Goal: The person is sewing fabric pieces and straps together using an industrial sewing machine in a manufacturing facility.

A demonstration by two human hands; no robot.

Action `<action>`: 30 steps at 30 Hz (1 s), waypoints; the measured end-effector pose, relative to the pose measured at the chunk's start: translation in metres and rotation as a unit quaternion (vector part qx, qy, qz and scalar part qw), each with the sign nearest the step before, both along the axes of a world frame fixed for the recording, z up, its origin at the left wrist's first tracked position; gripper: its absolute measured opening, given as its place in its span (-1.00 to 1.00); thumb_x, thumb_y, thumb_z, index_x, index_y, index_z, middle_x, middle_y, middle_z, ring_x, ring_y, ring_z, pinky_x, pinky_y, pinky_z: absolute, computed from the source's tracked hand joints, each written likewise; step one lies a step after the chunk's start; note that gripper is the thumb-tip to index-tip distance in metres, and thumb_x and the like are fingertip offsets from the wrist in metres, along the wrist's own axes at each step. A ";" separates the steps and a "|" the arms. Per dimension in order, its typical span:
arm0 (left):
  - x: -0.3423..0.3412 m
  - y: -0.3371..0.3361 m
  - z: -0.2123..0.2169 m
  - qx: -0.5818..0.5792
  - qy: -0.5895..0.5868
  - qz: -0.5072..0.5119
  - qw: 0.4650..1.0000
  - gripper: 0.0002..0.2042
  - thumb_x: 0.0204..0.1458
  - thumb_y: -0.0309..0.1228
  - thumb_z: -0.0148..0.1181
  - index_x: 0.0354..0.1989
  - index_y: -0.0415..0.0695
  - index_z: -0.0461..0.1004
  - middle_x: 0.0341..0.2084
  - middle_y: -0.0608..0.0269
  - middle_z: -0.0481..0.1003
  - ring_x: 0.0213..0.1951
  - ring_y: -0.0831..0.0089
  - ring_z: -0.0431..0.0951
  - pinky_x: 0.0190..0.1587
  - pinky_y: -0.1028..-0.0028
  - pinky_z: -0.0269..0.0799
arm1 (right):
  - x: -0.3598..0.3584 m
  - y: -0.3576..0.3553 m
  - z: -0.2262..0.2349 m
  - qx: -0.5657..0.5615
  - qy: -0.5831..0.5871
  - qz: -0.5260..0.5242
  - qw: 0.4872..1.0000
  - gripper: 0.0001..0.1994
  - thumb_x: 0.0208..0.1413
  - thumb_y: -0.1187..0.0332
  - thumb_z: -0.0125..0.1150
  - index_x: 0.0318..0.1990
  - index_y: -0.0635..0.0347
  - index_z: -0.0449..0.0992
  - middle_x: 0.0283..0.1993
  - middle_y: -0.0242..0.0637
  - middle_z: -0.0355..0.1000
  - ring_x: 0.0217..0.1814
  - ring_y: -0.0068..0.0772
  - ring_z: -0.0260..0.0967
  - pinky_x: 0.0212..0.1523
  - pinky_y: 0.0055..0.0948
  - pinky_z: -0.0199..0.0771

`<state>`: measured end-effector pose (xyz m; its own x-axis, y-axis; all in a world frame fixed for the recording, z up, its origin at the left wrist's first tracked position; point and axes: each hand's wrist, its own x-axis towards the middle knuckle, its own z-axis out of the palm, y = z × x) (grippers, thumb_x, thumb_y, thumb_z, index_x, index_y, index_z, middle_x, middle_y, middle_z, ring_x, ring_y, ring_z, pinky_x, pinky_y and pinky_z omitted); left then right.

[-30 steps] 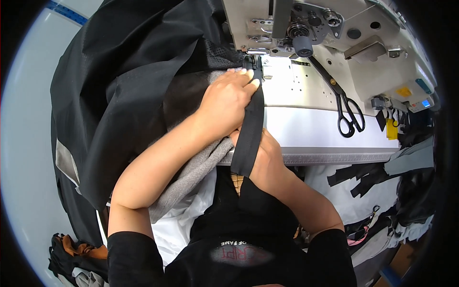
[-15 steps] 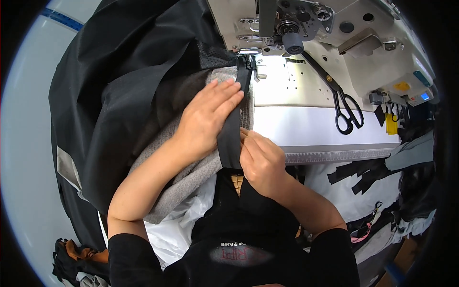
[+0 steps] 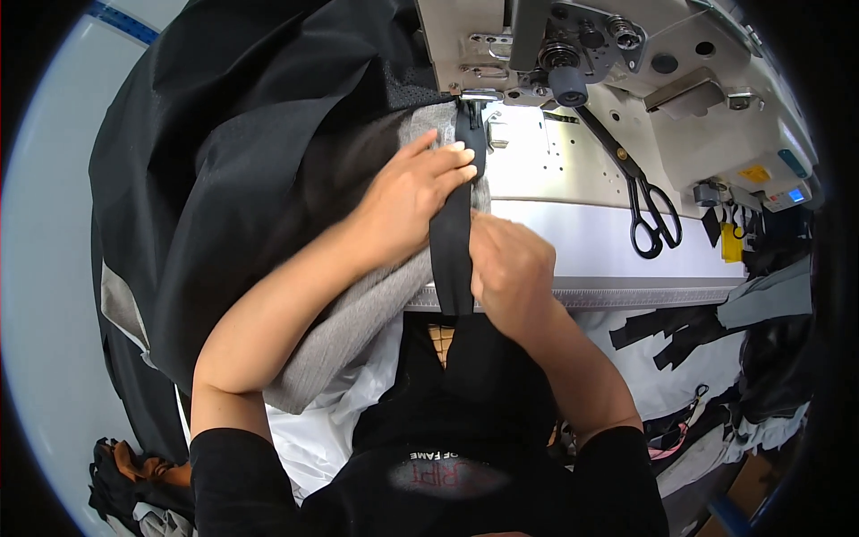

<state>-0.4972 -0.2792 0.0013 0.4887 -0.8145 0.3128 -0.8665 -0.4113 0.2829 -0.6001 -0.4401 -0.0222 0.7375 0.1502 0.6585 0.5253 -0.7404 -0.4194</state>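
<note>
A black fabric strip (image 3: 452, 268) runs along the edge of a grey knit fabric (image 3: 358, 331), its far end under the presser foot (image 3: 473, 112) of a sewing machine (image 3: 474, 45). My left hand (image 3: 403, 201) lies flat over the strip and the grey fabric, fingers stretched just short of the foot. Nearer to me, my right hand (image 3: 512, 268) is closed at the strip's right edge, pinching it; whether the grey layer is also between the fingertips is hidden. Large folds of black fabric (image 3: 233, 179) spread to the left, joined with the grey piece.
Black-handled scissors (image 3: 649, 206) lie on the machine bed to the right. A ruler strip (image 3: 644, 294) follows the table's front edge. Black and grey cloth scraps (image 3: 667, 331) hang below at the right, and more cloth (image 3: 143, 474) is heaped at the lower left.
Both hands and the near part of the strip sit a little farther forward and to the right in the picture. The machine also appears shifted right, so the view itself has moved somewhat.
</note>
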 end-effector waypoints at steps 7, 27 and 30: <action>0.001 -0.002 0.023 -0.106 0.013 0.055 0.993 -0.70 -0.03 -0.54 0.22 -0.08 -0.30 0.55 -0.33 0.07 0.58 -0.21 0.14 0.61 -0.02 0.26 0.48 | 0.008 0.007 0.002 0.078 0.041 -0.066 0.994 -0.78 -0.06 0.64 0.18 -0.20 0.30 0.52 -0.14 -0.09 0.41 -0.09 -0.18 0.43 -0.14 -0.34 0.47; 0.004 0.135 0.043 0.373 0.151 0.287 0.869 -0.14 0.19 0.36 -0.20 0.50 -0.02 0.02 0.44 -0.13 0.06 0.47 -0.01 0.00 0.51 0.15 -0.15 | -0.100 0.060 0.034 0.362 0.560 0.628 0.401 -0.59 0.29 0.18 0.23 0.18 0.21 0.49 -0.03 -0.22 0.57 -0.02 -0.35 0.50 0.08 -0.43 0.50; 0.052 0.197 0.041 0.399 0.093 0.246 0.879 -0.13 0.17 0.38 -0.18 0.50 0.02 0.01 0.49 -0.05 -0.05 0.51 0.00 -0.14 0.52 0.11 -0.27 | -0.137 -0.009 0.014 0.544 0.474 0.621 0.306 -0.45 -0.05 0.44 0.54 0.14 0.31 0.51 0.14 -0.07 0.50 0.18 -0.18 0.47 0.20 -0.27 0.48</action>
<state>-0.4448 -0.0824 0.0420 0.8251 -0.4141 -0.3842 -0.4974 -0.8550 -0.1466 -0.7367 -0.4487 -0.0084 0.4926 0.7753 0.3954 -0.6225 0.6314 -0.4625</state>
